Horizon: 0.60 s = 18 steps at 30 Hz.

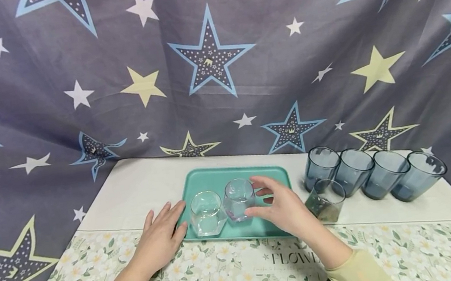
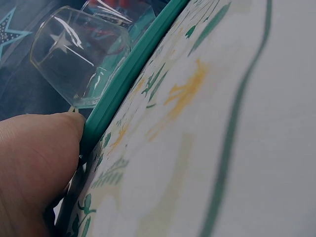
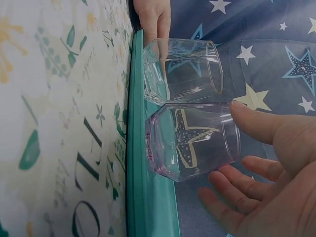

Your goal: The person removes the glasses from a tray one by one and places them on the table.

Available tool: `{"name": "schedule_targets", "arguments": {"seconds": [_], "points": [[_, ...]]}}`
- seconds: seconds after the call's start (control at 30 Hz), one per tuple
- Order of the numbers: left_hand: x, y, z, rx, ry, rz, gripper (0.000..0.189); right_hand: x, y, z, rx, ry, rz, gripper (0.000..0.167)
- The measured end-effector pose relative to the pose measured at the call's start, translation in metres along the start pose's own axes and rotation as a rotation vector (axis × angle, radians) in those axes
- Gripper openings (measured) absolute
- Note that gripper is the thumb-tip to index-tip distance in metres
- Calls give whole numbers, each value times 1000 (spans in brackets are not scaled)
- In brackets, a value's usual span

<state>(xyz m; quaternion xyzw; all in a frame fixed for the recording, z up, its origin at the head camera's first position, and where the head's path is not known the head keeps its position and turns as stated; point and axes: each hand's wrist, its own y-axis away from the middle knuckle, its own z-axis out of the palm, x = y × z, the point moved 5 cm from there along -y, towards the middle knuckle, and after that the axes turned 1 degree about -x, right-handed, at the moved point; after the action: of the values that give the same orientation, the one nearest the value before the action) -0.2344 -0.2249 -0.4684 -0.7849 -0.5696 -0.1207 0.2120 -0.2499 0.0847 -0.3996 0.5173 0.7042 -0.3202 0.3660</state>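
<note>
On the teal tray (image 1: 275,225) stand two small faceted glasses side by side. One is a clear glass (image 1: 207,215); to its right is a faintly pink glass (image 1: 239,201), upright as well. My left hand (image 1: 159,238) lies at the tray's left edge, fingers extended and thumb beside the rim, near the clear glass. My right hand (image 1: 279,205) is at the right side of the pink glass, thumb and fingers spread and loosely bent. In the right wrist view the thumb (image 3: 252,116) and fingers (image 3: 227,190) are close beside its rim; firm contact is unclear.
Right of the tray, several blue-tinted tumblers (image 1: 354,172) stand in a row. A greyish tumbler (image 1: 326,200) is in front of them, close to my right wrist. A floral runner (image 1: 227,271) crosses the white table, and a star-patterned curtain (image 1: 204,114) hangs behind.
</note>
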Motion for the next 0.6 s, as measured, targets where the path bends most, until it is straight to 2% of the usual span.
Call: {"name": "schedule_targets", "arguments": {"seconds": [0.27,0.6], "points": [[-1,1,1,5,-13,3,58,0,-10,7,-22,-14,-10,90],[1,0,0,-1,-13,-5,58,3,-20,18,-25,47,-3,94]]}}
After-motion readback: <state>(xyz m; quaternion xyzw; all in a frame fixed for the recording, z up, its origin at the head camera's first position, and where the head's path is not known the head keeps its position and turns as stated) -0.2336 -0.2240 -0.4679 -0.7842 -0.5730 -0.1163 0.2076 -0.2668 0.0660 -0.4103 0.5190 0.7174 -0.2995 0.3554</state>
